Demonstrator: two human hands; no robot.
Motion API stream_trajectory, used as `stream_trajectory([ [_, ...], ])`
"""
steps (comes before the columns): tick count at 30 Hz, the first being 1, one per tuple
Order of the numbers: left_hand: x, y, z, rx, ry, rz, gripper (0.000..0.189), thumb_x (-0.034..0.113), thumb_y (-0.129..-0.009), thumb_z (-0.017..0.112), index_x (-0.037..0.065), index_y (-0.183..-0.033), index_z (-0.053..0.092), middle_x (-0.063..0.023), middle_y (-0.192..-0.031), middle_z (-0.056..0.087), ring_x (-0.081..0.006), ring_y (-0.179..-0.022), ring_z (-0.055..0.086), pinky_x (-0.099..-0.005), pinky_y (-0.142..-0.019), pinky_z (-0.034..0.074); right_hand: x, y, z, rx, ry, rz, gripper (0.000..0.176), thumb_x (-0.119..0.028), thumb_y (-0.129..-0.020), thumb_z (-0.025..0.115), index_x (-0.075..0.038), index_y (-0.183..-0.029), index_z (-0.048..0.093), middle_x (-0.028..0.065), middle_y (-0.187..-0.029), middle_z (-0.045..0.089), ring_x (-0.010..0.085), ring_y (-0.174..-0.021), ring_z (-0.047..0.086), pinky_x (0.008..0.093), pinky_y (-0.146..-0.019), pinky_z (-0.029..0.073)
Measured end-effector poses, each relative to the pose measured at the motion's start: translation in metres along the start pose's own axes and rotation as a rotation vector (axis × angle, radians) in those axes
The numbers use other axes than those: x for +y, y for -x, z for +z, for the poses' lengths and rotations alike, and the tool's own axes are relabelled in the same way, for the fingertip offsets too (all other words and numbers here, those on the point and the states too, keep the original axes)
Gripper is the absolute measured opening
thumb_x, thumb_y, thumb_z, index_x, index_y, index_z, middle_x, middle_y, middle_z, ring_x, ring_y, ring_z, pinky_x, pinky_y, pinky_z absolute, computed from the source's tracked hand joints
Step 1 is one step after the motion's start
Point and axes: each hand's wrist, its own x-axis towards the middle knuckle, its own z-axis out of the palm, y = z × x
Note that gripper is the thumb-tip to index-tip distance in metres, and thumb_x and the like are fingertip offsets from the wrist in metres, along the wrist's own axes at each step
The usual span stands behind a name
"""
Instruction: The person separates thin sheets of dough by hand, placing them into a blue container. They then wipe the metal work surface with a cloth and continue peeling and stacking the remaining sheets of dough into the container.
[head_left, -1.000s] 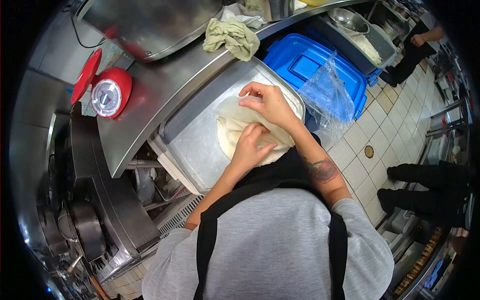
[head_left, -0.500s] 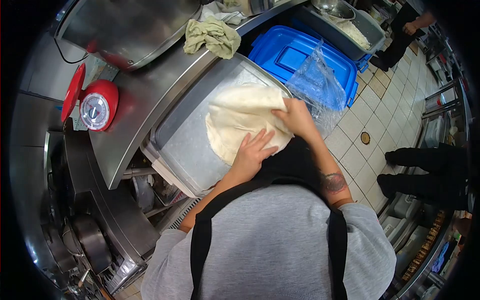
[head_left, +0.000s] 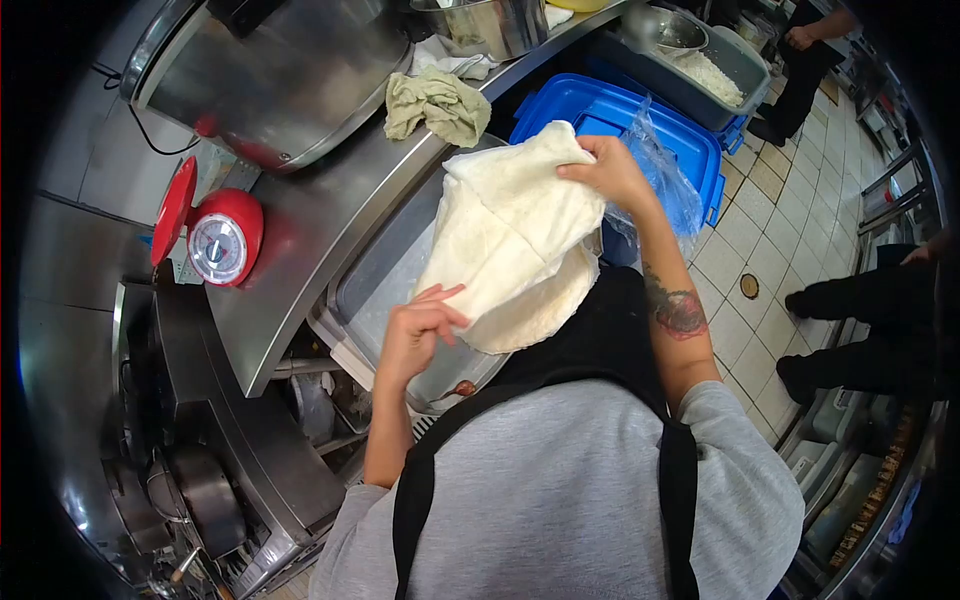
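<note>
A pale sheet of dough point(head_left: 515, 210), creased across its middle, is raised between my two hands. My right hand point(head_left: 612, 172) pinches its upper right edge between thumb and fingers. At its lower left corner, my left hand point(head_left: 415, 325) holds the edge with curled fingers. Below the raised sheet, a rounded layer of dough point(head_left: 540, 318) shows, partly hidden by it. Under the dough is a large grey metal tray point(head_left: 385, 262), its near side close against my black apron.
A steel counter point(head_left: 300, 240) curves along the left, with a red scale point(head_left: 222, 238) and a crumpled cloth point(head_left: 438, 103). Beyond the tray lie a blue lid point(head_left: 560, 100) and clear plastic point(head_left: 665, 180). Another person's legs point(head_left: 860, 320) are at the right, with someone else farther back.
Both hands have lifted the dough sheet off the tray and tilted it up. My left hand has moved left, from lying flat on the dough to holding its corner.
</note>
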Motion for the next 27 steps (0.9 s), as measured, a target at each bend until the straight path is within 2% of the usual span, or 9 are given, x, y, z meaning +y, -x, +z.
stream_trajectory([
  [5, 0.023, 0.001, -0.038, 0.164, 0.072, 0.134, 0.018, -0.012, -0.055, 0.048, 0.003, -0.052, 0.057, -0.0083, -0.064, 0.067, -0.0360, -0.099, 0.068, -0.0494, -0.103, 0.042, 0.010, 0.003, -0.027, -0.248, -0.378, 0.050, 0.042, -0.022, -0.076, 0.079, 0.005, -0.106, 0.068, 0.0097, -0.092, 0.070, 0.0141, -0.079, 0.067, 0.0287, -0.072, 0.053],
  [8, 0.021, -0.001, -0.059, 0.280, 0.180, 0.191, 0.019, -0.012, -0.055, 0.048, 0.003, -0.051, 0.057, -0.0080, -0.062, 0.067, -0.0395, -0.097, 0.068, -0.0517, -0.102, 0.042, 0.012, 0.014, -0.040, -0.284, -0.507, 0.098, 0.045, -0.025, -0.078, 0.079, 0.005, -0.109, 0.065, 0.0097, -0.095, 0.070, 0.0139, -0.080, 0.067, 0.0274, -0.074, 0.054],
  [13, 0.044, -0.006, -0.077, 0.264, 0.184, 0.321, 0.021, -0.012, -0.059, 0.047, 0.004, -0.049, 0.057, -0.0083, -0.059, 0.066, -0.0433, -0.095, 0.068, -0.0537, -0.101, 0.043, 0.042, 0.025, -0.046, -0.197, -0.752, 0.099, 0.047, -0.025, -0.083, 0.075, 0.003, -0.117, 0.060, 0.0115, -0.104, 0.068, 0.0150, -0.087, 0.067, 0.0291, -0.078, 0.055],
  [14, 0.046, -0.004, -0.084, 0.257, 0.190, 0.376, 0.022, -0.008, -0.067, 0.056, 0.004, -0.049, 0.056, -0.0087, -0.058, 0.065, -0.0440, -0.095, 0.067, -0.0547, -0.099, 0.044, 0.049, 0.029, -0.048, -0.185, -0.821, 0.085, 0.047, -0.025, -0.083, 0.074, 0.003, -0.119, 0.059, 0.0116, -0.105, 0.068, 0.0151, -0.088, 0.067, 0.0294, -0.078, 0.056],
  [17, 0.044, 0.008, -0.101, 0.340, 0.275, 0.488, 0.032, 0.001, -0.074, 0.067, 0.006, -0.047, 0.050, -0.0100, -0.058, 0.062, -0.0441, -0.098, 0.066, -0.0567, -0.101, 0.042, 0.068, 0.040, -0.060, -0.064, -0.946, 0.117, 0.046, -0.025, -0.085, 0.073, 0.002, -0.119, 0.056, 0.0109, -0.106, 0.067, 0.0155, -0.091, 0.067, 0.0311, -0.079, 0.056],
  [18, 0.039, 0.012, -0.108, 0.388, 0.292, 0.526, 0.038, 0.004, -0.081, 0.066, 0.007, -0.049, 0.046, -0.0088, -0.058, 0.059, -0.0452, -0.097, 0.065, -0.0575, -0.098, 0.046, 0.066, 0.045, -0.063, -0.074, -1.014, 0.082, 0.042, -0.026, -0.087, 0.071, -0.001, -0.116, 0.056, 0.0096, -0.103, 0.067, 0.0168, -0.089, 0.067, 0.0321, -0.079, 0.056],
  [21, 0.035, 0.011, -0.108, 0.596, 0.432, 0.501, 0.040, 0.003, -0.083, 0.065, 0.007, -0.050, 0.043, -0.0080, -0.057, 0.056, -0.0456, -0.092, 0.065, -0.0563, -0.093, 0.049, 0.039, 0.076, -0.060, 0.048, -1.171, 0.068, 0.040, -0.030, -0.088, 0.069, -0.003, -0.114, 0.057, 0.0095, -0.101, 0.067, 0.0180, -0.086, 0.068, 0.0327, -0.077, 0.057],
  [24, 0.064, -0.014, -0.094, 0.385, 0.185, 0.464, 0.026, -0.003, -0.077, 0.064, 0.005, -0.056, 0.051, -0.0071, -0.059, 0.058, -0.0403, -0.081, 0.066, -0.0460, -0.074, 0.053, 0.030, 0.089, -0.051, 0.141, -1.223, 0.013, 0.035, -0.033, -0.090, 0.065, -0.005, -0.110, 0.058, 0.0092, -0.098, 0.067, 0.0192, -0.081, 0.069, 0.0328, -0.074, 0.058],
  [27, 0.070, -0.027, -0.101, 0.279, 0.190, 0.563, 0.016, -0.012, -0.073, 0.053, 0.001, -0.064, 0.059, -0.0100, -0.065, 0.061, -0.0337, -0.073, 0.065, -0.0383, -0.063, 0.052, 0.018, 0.109, -0.066, 0.332, -1.282, 0.286, 0.031, -0.032, -0.091, 0.063, -0.006, -0.108, 0.060, 0.0092, -0.099, 0.067, 0.0204, -0.080, 0.069, 0.0336, -0.073, 0.058],
])
